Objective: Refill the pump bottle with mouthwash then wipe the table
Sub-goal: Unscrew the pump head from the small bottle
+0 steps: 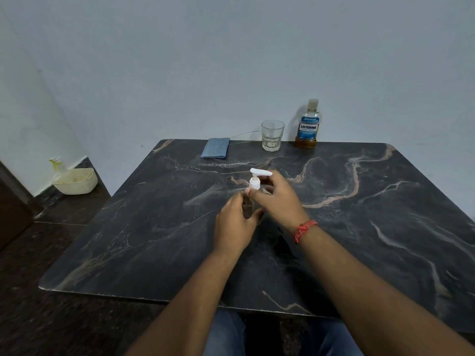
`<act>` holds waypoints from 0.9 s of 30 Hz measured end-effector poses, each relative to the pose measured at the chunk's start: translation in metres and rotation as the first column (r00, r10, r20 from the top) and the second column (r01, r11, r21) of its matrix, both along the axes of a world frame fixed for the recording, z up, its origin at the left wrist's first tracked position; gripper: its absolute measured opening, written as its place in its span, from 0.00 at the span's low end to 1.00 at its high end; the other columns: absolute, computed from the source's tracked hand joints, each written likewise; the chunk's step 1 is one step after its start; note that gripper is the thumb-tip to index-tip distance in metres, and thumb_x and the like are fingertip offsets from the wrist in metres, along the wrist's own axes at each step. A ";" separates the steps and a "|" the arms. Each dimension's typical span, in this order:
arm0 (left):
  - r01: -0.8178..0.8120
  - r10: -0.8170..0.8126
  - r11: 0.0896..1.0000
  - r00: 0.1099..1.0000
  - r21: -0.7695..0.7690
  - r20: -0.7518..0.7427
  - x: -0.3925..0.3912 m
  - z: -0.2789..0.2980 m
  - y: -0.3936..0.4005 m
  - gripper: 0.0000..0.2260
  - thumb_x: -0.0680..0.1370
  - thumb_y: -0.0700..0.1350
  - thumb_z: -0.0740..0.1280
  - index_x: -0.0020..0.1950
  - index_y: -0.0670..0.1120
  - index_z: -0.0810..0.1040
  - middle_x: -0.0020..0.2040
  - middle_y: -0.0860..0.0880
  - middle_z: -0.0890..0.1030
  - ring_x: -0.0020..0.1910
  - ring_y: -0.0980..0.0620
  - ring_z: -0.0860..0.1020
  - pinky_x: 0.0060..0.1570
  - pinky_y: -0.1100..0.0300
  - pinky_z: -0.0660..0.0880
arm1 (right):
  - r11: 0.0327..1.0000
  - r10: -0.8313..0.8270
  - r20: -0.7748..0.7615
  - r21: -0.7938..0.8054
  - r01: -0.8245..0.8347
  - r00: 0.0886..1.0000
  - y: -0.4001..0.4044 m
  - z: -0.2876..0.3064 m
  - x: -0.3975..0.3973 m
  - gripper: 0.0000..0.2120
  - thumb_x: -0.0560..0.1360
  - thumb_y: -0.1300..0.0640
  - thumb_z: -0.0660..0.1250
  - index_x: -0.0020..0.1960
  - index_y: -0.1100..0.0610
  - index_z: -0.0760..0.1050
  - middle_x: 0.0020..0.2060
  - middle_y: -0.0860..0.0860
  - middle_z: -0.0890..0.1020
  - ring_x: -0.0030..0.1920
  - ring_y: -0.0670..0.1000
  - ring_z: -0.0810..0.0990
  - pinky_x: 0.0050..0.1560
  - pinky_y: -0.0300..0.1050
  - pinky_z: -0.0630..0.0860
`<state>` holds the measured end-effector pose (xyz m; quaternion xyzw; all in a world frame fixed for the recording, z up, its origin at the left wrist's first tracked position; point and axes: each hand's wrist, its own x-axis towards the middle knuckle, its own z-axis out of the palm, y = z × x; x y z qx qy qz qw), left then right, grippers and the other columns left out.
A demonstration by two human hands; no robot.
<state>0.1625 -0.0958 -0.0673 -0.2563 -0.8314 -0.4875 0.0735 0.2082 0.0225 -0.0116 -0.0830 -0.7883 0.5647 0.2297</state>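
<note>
The pump bottle stands upright at the centre of the dark marble surface; the left hand curls its grip around the clear body, and the right hand pinches the white collar below the pump head. Along the far edge stand the mouthwash bottle, an empty glass beside it, and a folded blue cloth.

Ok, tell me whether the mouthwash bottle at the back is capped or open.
Capped. The mouthwash bottle stands upright at the table's far edge with its pale cap on top, and neither hand touches it.
</note>
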 end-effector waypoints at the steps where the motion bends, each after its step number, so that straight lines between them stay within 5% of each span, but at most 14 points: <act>1: 0.003 -0.003 1.000 1.000 0.001 0.001 0.000 0.000 0.000 0.17 0.73 0.52 0.76 0.59 0.54 0.77 0.51 0.57 0.81 0.48 0.60 0.81 0.47 0.52 0.82 | 0.999 -0.023 -0.004 0.026 0.023 1.000 -0.001 0.000 -0.001 0.16 0.70 0.50 0.73 0.57 0.43 0.76 0.54 0.44 0.80 0.56 0.42 0.79 0.61 0.49 0.77; 7: -0.011 0.011 1.000 1.000 -0.028 -0.008 -0.001 -0.002 0.001 0.14 0.73 0.54 0.76 0.53 0.53 0.76 0.48 0.58 0.80 0.45 0.59 0.79 0.44 0.52 0.81 | 1.000 -0.012 -0.126 -0.029 0.008 0.992 -0.001 0.012 -0.001 0.06 0.75 0.60 0.70 0.52 0.55 0.81 0.53 0.52 0.79 0.54 0.51 0.80 0.60 0.55 0.77; 13: 0.000 0.000 1.000 1.000 -0.006 0.013 -0.001 -0.002 0.000 0.15 0.73 0.56 0.76 0.56 0.56 0.77 0.50 0.60 0.80 0.46 0.64 0.80 0.47 0.55 0.82 | 0.975 -0.097 -0.279 -0.222 0.034 0.955 0.005 0.036 0.006 0.10 0.77 0.60 0.68 0.57 0.53 0.81 0.48 0.46 0.84 0.50 0.42 0.82 0.49 0.36 0.77; 20: 0.047 -0.049 0.998 0.998 0.039 0.045 -0.003 -0.003 -0.001 0.13 0.75 0.53 0.75 0.56 0.55 0.77 0.51 0.60 0.79 0.48 0.63 0.80 0.49 0.58 0.81 | 0.780 -0.427 -0.404 -0.618 0.103 0.809 0.031 0.059 0.007 0.11 0.71 0.56 0.74 0.51 0.53 0.76 0.37 0.45 0.81 0.44 0.48 0.81 0.57 0.53 0.79; 23: 0.031 -0.034 0.999 0.996 0.039 0.079 -0.018 0.000 -0.004 0.13 0.76 0.52 0.75 0.57 0.53 0.77 0.51 0.58 0.80 0.49 0.62 0.79 0.49 0.62 0.79 | 0.822 -0.426 -0.242 -0.506 0.261 0.872 0.040 0.046 0.004 0.09 0.72 0.52 0.74 0.48 0.53 0.75 0.36 0.47 0.81 0.39 0.47 0.80 0.45 0.46 0.81; 27: -0.017 0.014 1.000 0.992 0.019 0.124 -0.055 0.010 -0.010 0.13 0.76 0.50 0.75 0.56 0.53 0.76 0.49 0.58 0.80 0.47 0.63 0.78 0.44 0.65 0.74 | 0.919 -0.372 0.060 -0.117 0.377 0.926 0.042 0.010 -0.015 0.10 0.72 0.49 0.72 0.45 0.55 0.76 0.42 0.53 0.82 0.40 0.49 0.79 0.43 0.48 0.79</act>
